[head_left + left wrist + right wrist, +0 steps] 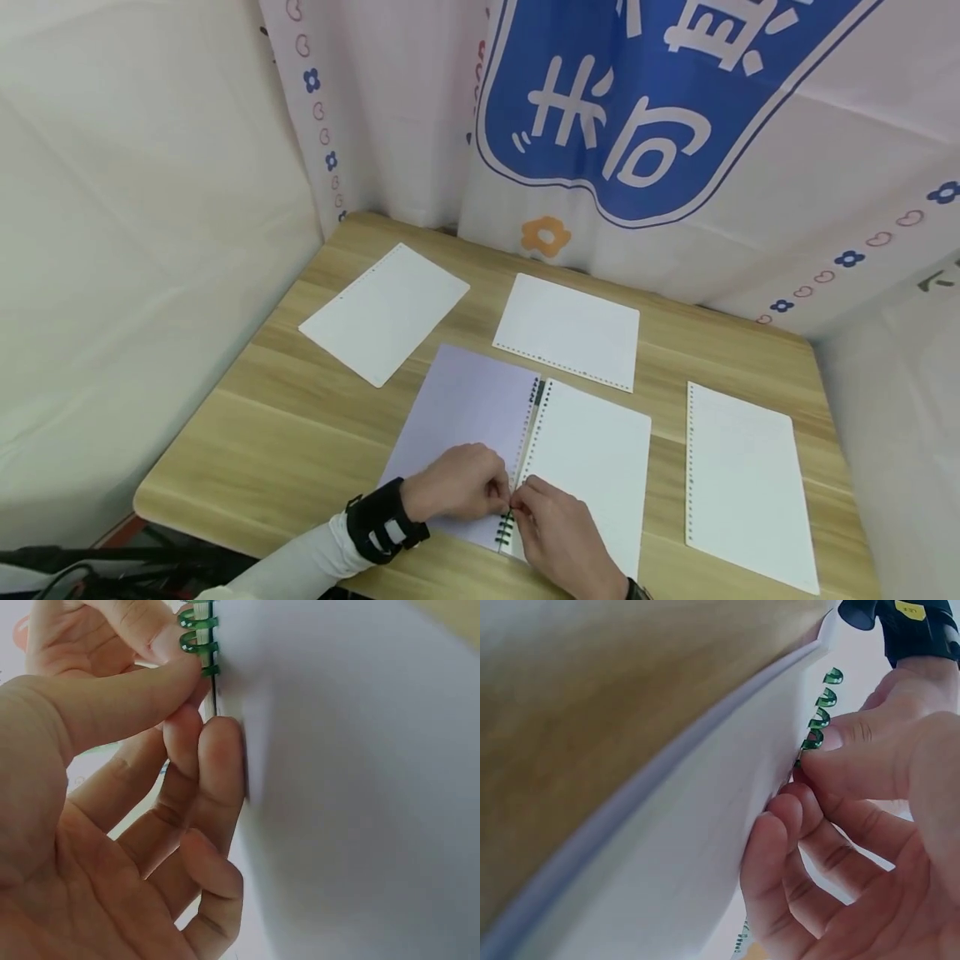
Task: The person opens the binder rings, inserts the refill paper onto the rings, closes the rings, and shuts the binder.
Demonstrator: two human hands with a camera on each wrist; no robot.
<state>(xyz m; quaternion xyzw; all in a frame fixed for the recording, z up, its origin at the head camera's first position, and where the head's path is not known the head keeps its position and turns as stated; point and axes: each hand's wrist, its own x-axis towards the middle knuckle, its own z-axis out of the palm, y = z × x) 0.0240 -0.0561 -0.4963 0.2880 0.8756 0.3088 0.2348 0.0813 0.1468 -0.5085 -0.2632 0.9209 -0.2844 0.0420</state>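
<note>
Head view first, and closest to us, two hands meet over the spine (529,437): left hand (461,485), right hand (558,533), thumbs and fingers pinching at the green rings (506,531). Both wrist views back that up, tips tight together beside the coloured loops! Whether a page edge is caught in there too is hidden.

Under them, the notebook (480,392) lies spread on the desk (285,425), lilac cover (438,425) to the left, white pages (600,458) to the right. Loops show below the fingers, a few dark ones sit at the far end, and between those it's a run of bare holes. So I'd call this mid-binding: rings being seated or undone one at a time, and I can't tell which. The next move would call for a steady pinch further up the spine, holes kept in line and no tugging on the paper.

Further out, right sheet (750,483), punched down its left side; beyond it, left sheet (386,312) and back sheet (570,329), all apart from the notebook. Behind everything, a printed cloth (420,108).
</note>
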